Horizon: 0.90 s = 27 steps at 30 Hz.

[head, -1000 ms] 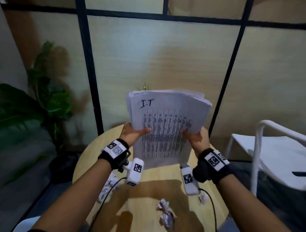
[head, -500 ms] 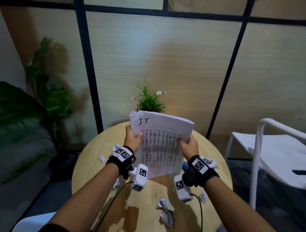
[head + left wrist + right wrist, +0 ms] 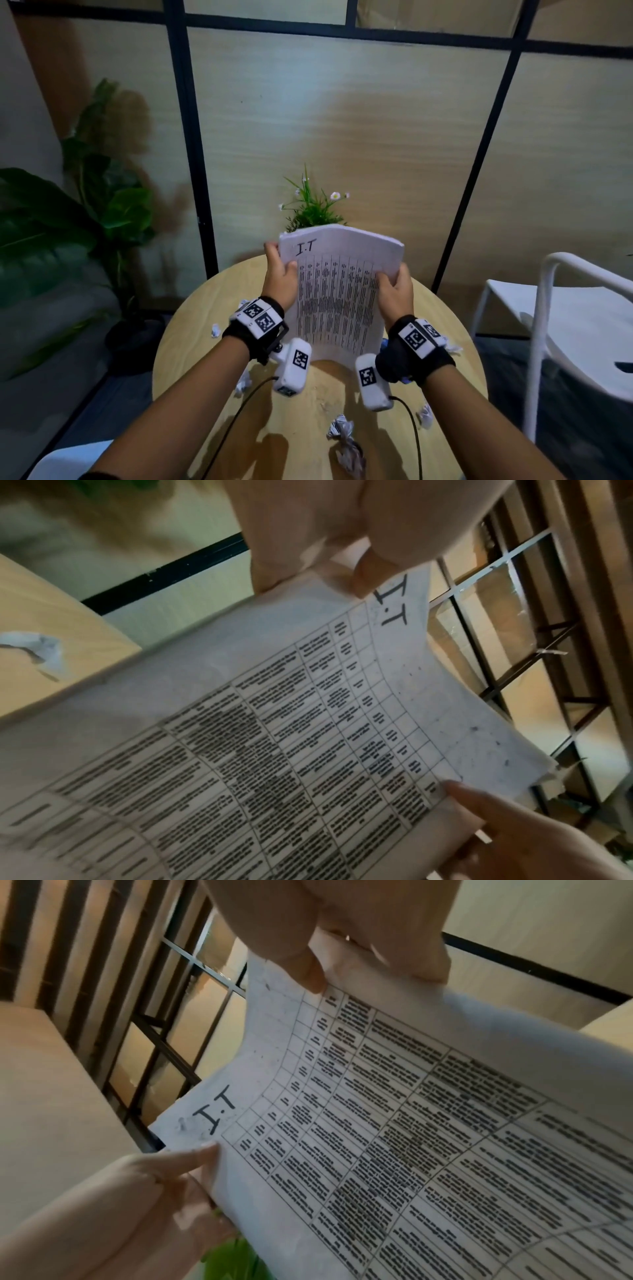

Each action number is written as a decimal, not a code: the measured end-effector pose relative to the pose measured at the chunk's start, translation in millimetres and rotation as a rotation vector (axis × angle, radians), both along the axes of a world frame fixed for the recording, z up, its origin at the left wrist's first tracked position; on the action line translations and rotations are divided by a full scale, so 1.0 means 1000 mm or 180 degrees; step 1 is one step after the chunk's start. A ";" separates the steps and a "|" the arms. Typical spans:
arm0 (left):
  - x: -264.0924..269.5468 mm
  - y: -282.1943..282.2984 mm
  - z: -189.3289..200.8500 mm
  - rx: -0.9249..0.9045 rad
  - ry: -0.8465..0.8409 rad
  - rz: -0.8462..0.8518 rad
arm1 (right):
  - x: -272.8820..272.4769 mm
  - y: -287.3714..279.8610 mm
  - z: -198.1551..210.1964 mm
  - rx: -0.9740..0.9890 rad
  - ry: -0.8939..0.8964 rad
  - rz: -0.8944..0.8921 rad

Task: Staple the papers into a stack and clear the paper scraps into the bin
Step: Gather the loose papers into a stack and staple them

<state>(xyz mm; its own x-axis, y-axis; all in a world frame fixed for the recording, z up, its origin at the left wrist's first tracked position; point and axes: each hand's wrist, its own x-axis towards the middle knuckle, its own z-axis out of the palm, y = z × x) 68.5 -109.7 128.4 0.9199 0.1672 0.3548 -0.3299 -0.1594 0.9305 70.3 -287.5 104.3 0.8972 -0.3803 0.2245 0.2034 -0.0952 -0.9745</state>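
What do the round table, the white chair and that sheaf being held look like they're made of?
Round table: pale wood or wood-look laminate, matt, faint grain.
White chair: probably painted metal tube for the frame, thin and smoothly bent; the seat could be plastic.
Sheaf: plain printed paper; it bows between the left hand and right hand.

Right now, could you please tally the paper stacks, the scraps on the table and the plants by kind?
Stack: 1
Scraps: 7
Plants: 2
Total: 10
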 end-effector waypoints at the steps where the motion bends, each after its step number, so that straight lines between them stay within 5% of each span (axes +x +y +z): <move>1: 0.000 0.000 0.005 -0.0056 -0.0121 0.0035 | 0.001 0.000 0.004 0.0033 -0.0077 -0.0006; 16: 0.009 0.006 -0.006 -0.0156 0.0271 -0.0198 | 0.001 -0.011 -0.021 -0.0358 0.0513 0.0171; 24: 0.014 0.014 0.036 -0.1325 -0.0076 -0.0236 | -0.006 -0.034 -0.064 -0.0801 0.1079 -0.0187; 27: 0.010 0.020 0.048 -0.1731 -0.0046 -0.0477 | -0.017 -0.040 -0.067 -0.0180 0.1287 -0.0507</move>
